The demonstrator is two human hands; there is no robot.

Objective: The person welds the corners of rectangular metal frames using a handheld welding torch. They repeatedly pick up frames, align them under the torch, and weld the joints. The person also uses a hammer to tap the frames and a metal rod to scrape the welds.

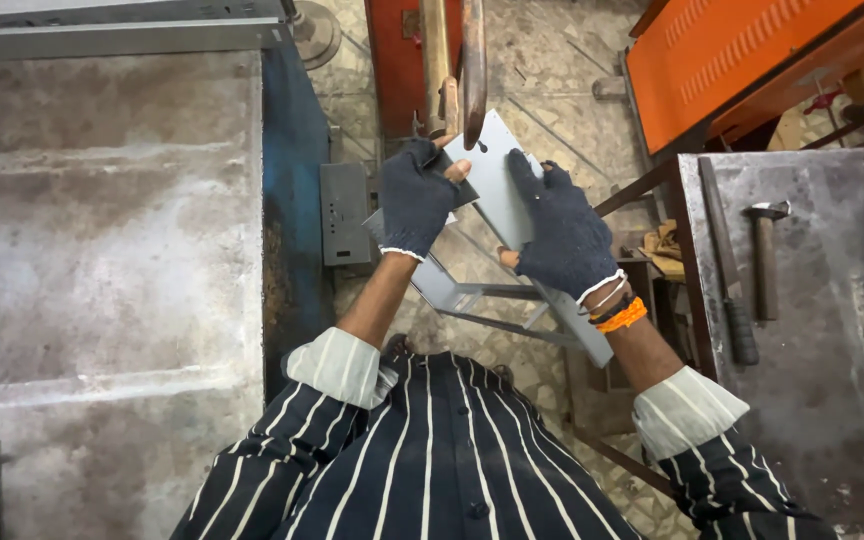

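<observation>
Your left hand (414, 197) and right hand (562, 235), both in dark gloves, are each closed on the grey sheet-metal part (497, 180), gripping opposite edges with the part tilted between them. A hammer (764, 255) and file (727, 265) lie on the metal table (832, 400), well off to the right of your right hand.

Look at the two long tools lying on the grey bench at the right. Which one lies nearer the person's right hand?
The dark-handled file, left of the hammer, lies nearer the right hand.
</observation>
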